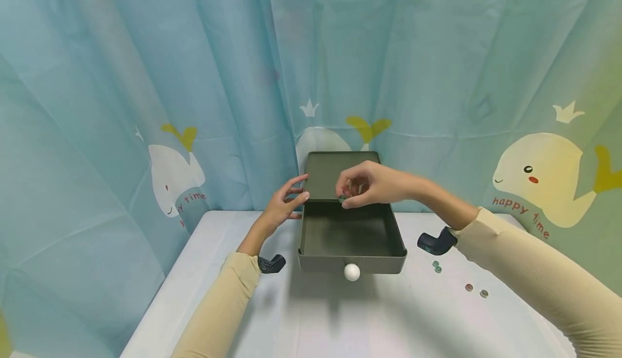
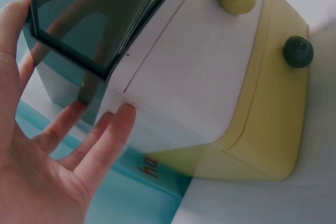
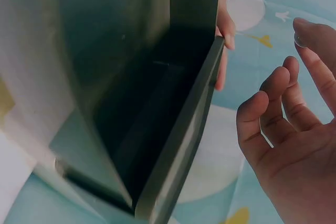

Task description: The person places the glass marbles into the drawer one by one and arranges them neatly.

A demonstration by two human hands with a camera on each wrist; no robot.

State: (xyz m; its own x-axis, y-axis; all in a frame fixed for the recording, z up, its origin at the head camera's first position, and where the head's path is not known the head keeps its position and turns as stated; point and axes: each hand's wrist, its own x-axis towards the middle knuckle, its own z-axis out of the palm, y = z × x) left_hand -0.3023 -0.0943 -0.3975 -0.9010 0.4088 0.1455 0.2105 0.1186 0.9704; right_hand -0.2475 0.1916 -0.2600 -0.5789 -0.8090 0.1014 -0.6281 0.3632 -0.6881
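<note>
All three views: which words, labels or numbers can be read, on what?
"happytime": curtain, head view upper left.
"happy time": curtain, upper right, partly cut off.
"happy time": curtain, below right whale.
"time": curtain, by left whale; start unclear.
Red fragment nearby: unreadable.
"ha": curtain, left wrist view; rest hidden.
Drawer: no writing visible.

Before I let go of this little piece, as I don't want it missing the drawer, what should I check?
1. Top drawer pulled out: ok.
2. Right hand holding the small piece: ok, thumb and finger pinch it.
3. Left hand against the cabinet: ok, left side.
4. Small piece over the drawer opening: cannot tell; head view shows it near the cabinet's front edge.
5. White drawer and yellow drawer shut: ok.
6. Other pieces off the table: not ok, four lie there.
</note>
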